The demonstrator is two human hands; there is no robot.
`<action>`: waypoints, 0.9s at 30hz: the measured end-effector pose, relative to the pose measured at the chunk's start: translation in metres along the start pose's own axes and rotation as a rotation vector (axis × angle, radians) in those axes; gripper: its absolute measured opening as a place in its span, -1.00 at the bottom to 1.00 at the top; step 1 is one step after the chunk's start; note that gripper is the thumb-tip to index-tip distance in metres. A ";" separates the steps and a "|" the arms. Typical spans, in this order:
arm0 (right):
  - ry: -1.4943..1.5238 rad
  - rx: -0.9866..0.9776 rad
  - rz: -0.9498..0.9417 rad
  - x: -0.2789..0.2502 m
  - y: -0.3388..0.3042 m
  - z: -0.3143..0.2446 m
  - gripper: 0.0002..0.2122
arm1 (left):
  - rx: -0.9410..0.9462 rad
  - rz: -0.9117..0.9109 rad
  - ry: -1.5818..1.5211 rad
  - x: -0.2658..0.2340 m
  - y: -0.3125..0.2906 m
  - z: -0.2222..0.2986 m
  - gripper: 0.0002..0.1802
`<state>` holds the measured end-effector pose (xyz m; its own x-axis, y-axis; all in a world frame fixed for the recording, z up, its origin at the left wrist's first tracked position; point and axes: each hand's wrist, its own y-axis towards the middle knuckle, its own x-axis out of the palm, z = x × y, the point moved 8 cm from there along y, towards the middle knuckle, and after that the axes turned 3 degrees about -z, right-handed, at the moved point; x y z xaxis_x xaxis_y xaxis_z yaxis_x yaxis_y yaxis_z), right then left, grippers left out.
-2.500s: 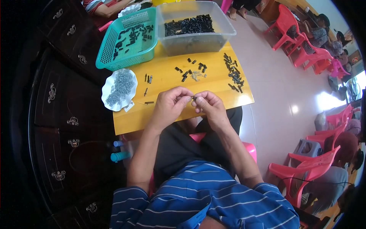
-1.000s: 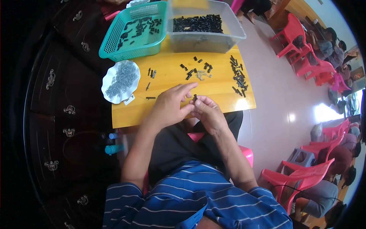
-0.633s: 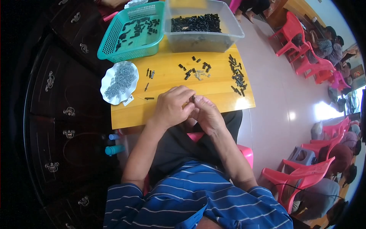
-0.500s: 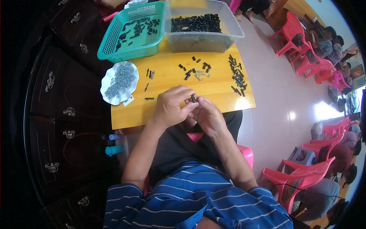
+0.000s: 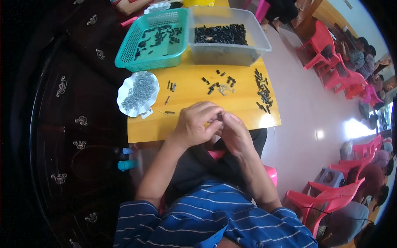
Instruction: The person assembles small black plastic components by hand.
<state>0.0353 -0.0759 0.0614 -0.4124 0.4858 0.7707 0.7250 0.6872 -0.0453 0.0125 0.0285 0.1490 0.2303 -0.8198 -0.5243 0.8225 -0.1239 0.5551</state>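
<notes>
Above the table's near edge my two hands meet, fingertips to fingertips. My left hand [image 5: 195, 124] and my right hand [image 5: 238, 134] are both closed in a pinch around a small black plastic piece [image 5: 219, 117], mostly covered by the fingers. Beyond them lie several loose black pieces [image 5: 211, 88] beside a little heap of small pale brass-coloured bits [image 5: 224, 89]. To the right is a pile of black pieces with pin-like ends [image 5: 263, 91]. Left of the hands are a few slim dark pins [image 5: 167, 99] and a short dark strip [image 5: 169, 112].
A white wavy-edged plate [image 5: 121, 99] of small silvery metal parts stands on the yellow table [image 5: 151, 131]. Behind are a green basket [image 5: 155, 66] and a translucent bin [image 5: 225, 60], both containing black pieces. Dark drawers [image 5: 45, 136] flank the left; red chairs [image 5: 331, 198] and seated people are rightward.
The whole view has shifted slightly, so the table appears further right and lower. My hands stay joined, and the fingers now cover more of the black piece.
</notes>
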 end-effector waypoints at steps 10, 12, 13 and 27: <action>-1.735 0.039 -0.030 0.000 0.020 -0.032 -0.80 | -0.398 -0.414 0.213 0.012 -0.031 -0.069 -0.77; -1.793 -0.028 -0.055 0.013 0.036 -0.041 -0.81 | -0.398 -0.370 0.177 0.017 -0.032 -0.074 -0.79; -1.838 -0.089 -0.074 0.020 0.047 -0.046 -0.82 | -0.397 -0.370 0.175 0.021 -0.033 -0.079 -0.79; -1.090 -0.332 -0.005 0.013 0.159 -0.081 -0.68 | -0.427 -0.366 0.059 0.032 -0.045 -0.111 -0.79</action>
<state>0.1895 -0.0043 0.1153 -0.5577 0.8057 -0.1997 0.7654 0.5922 0.2517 0.0402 0.0700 0.0356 -0.0910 -0.7317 -0.6756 0.9887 -0.1474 0.0264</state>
